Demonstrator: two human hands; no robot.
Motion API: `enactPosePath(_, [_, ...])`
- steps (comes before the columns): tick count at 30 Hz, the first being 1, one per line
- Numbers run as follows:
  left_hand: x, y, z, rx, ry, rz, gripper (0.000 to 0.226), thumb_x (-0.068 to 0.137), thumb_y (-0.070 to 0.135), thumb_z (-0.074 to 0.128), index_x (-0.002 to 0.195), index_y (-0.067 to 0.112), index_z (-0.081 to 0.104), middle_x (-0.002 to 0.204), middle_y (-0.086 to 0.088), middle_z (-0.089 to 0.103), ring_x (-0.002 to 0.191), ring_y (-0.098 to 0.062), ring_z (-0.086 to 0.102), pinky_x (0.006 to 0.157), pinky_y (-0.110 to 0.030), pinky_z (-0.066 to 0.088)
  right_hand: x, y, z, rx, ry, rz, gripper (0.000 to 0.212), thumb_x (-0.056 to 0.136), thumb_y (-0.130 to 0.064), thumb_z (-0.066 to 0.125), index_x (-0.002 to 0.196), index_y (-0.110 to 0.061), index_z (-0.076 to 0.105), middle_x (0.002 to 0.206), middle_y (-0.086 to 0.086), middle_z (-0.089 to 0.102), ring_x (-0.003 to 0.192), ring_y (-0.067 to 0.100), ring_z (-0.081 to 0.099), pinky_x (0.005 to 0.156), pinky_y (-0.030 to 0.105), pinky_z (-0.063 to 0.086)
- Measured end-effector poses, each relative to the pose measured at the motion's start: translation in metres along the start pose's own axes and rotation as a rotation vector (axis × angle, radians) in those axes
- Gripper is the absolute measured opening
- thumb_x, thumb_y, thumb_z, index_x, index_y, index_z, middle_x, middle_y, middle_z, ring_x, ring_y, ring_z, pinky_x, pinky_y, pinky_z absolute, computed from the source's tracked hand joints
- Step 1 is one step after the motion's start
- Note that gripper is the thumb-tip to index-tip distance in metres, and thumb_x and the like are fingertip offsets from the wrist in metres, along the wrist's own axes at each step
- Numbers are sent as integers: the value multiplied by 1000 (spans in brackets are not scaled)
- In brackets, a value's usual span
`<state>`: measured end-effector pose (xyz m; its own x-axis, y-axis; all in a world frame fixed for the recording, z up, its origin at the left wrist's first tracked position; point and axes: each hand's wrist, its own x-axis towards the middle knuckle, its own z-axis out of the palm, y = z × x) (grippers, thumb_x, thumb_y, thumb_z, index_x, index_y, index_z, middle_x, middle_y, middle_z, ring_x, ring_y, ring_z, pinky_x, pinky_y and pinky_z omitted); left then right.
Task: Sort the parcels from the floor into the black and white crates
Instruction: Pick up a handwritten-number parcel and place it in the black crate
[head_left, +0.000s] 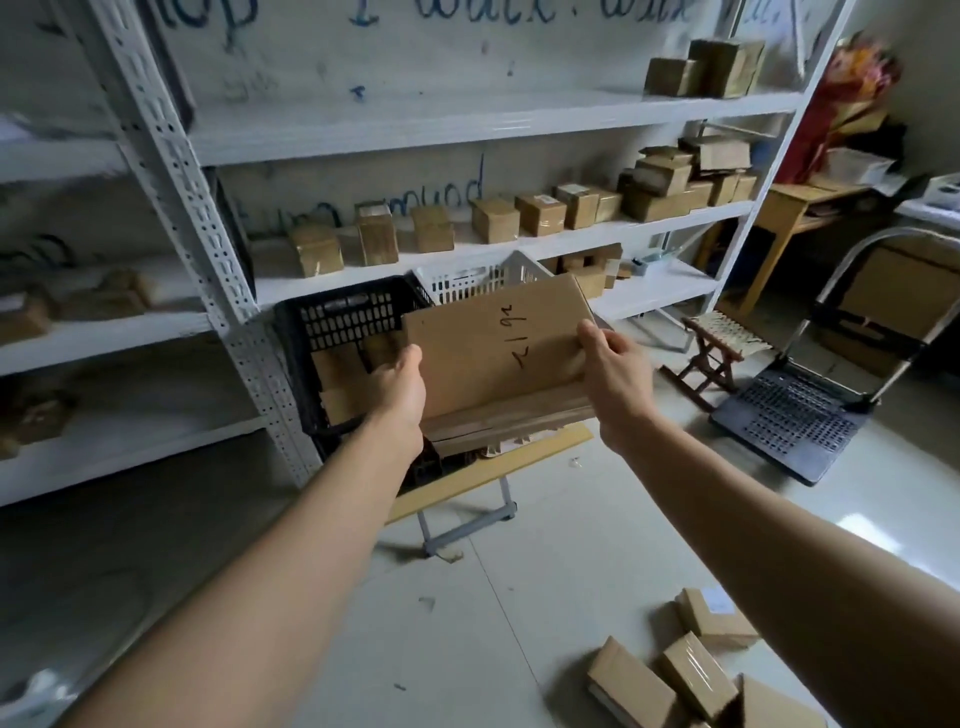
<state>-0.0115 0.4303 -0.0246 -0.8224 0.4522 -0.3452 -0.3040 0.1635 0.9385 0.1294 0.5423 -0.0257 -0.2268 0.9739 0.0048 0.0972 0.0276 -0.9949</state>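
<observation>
Mid-delivery: we hold flat brown cardboard parcel (493, 348) above crates, left hand (400, 387) and right hand (610, 364) fingers grasping its edges. Next, we judge: choose black plastic crate (337, 317) or white plastic crate (467, 278), then lower.

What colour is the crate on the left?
The crate is black, as seen in the head view.

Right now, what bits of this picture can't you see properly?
Head view:
1. White crate: its inside is hidden behind the parcel that the left hand and right hand hold.
2. Floor parcels: some are cut off by the bottom edge.
3. Wall writing: cut by the top edge and blurred.
4. Shelf boxes: labels too small to read.
</observation>
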Motion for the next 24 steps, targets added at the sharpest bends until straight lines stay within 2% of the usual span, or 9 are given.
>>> enactPosePath(3, [42, 11, -23, -3, 36, -15, 40, 98, 35, 47, 127, 10, 54, 87, 2, 48, 77, -17, 44, 76, -26, 34, 15, -2, 50, -17, -12, 7, 25, 96, -36, 49, 90, -15, 62, 77, 0, 60, 75, 14, 56, 72, 34, 49])
enactPosePath(8, [112, 41, -64, 30, 57, -27, 43, 97, 37, 48, 131, 10, 50, 124, -5, 51, 111, -24, 48, 89, -32, 34, 38, -9, 134, -8, -24, 15, 27, 97, -33, 49, 96, -11, 63, 77, -2, 60, 70, 10, 55, 63, 25, 47])
enactPosePath(9, [124, 47, -71, 41, 57, -21, 40, 97, 36, 47, 128, 12, 52, 119, -4, 50, 109, -23, 48, 88, -32, 34, 41, -10, 148, -10, -28, 15, 29, 97, -34, 49, 99, -9, 64, 78, -1, 60, 71, 11, 54, 63, 25, 46])
enactPosePath(11, [144, 55, -83, 44, 65, -6, 23, 97, 36, 48, 108, 15, 53, 96, 1, 50, 87, -19, 47, 81, -30, 32, 46, -11, 171, -14, -45, 21, 31, 98, -35, 47, 99, -8, 63, 77, 0, 59, 73, 13, 55, 68, 28, 47])
enactPosePath(13, [157, 60, -93, 61, 87, -21, 22, 96, 37, 49, 91, 15, 49, 78, 4, 42, 72, -16, 41, 72, -29, 34, 51, -12, 190, -17, -65, 26, 30, 98, -36, 47, 96, -10, 62, 75, 0, 59, 73, 13, 55, 69, 30, 47])
enactPosePath(17, [181, 64, -104, 37, 105, -48, 25, 97, 37, 48, 86, 15, 44, 75, 5, 37, 64, -11, 37, 73, -29, 33, 68, -15, 217, -32, -87, 20, 31, 97, -37, 48, 98, -11, 64, 80, 0, 62, 75, 13, 57, 66, 26, 47])
enactPosePath(20, [198, 70, -106, 17, 113, -63, 24, 97, 37, 49, 93, 13, 44, 82, 0, 44, 78, -19, 44, 81, -32, 35, 86, -14, 235, -41, -95, 23, 34, 96, -38, 49, 105, -10, 65, 84, 0, 64, 79, 13, 58, 77, 31, 50])
enactPosePath(22, [216, 72, -107, 15, 114, -73, 28, 95, 40, 51, 81, 15, 48, 93, -6, 53, 89, -24, 51, 88, -36, 47, 99, -12, 248, -39, -102, 34, 33, 96, -37, 49, 104, -10, 65, 79, -2, 63, 76, 11, 57, 80, 32, 50])
enactPosePath(24, [238, 75, -107, 1, 131, -77, 29, 93, 41, 53, 74, 21, 46, 96, -8, 58, 89, -25, 57, 91, -39, 50, 116, -9, 263, -32, -121, 41, 33, 97, -37, 49, 103, -9, 66, 78, -3, 61, 74, 10, 55, 79, 32, 50])
